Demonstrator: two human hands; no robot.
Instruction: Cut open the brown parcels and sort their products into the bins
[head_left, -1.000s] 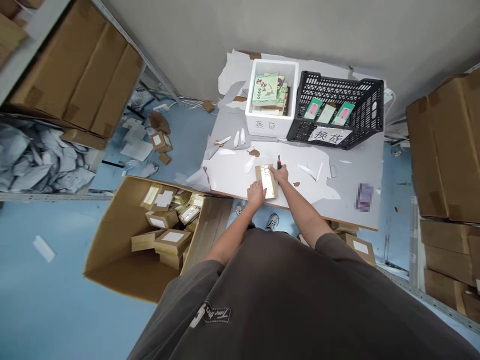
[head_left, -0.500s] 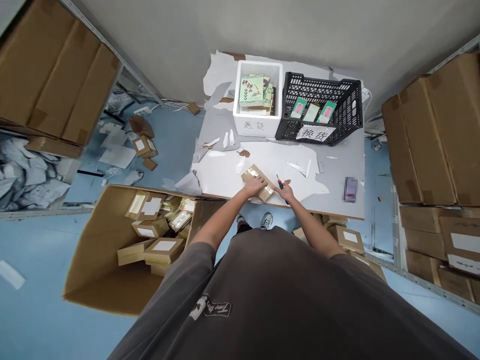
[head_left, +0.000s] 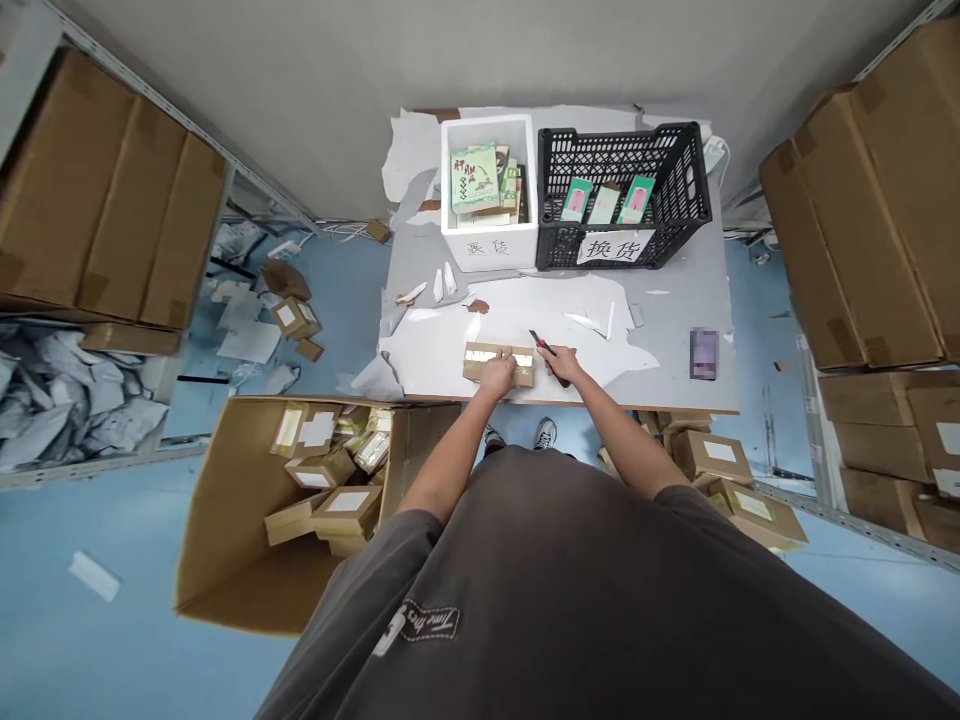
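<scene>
A small taped cardboard box point(head_left: 477, 370) lies near the table's front edge, its long side roughly parallel to that edge. My left hand point(head_left: 498, 374) grips it from above, fingers over the shiny tape. In my right hand point(head_left: 562, 365) is a utility knife point(head_left: 541, 344) with a red and black handle, its blade pointing up and left. The knife is just off the box's right end. White paper point(head_left: 525, 310) covers the tabletop beneath, with torn scraps behind the box.
Behind stand a white foam box point(head_left: 487, 250) of small cartons and a black plastic crate point(head_left: 555, 245) holding several packs. A blurred purple item point(head_left: 703, 354) lies at right. A large open carton point(head_left: 202, 540) of parcels is at left; shelves of boxes point(head_left: 892, 230) flank both sides.
The box has turned from slanted to nearly parallel with the table edge. My right hand and the knife have come away slightly from its end, and the camera view has shifted.
</scene>
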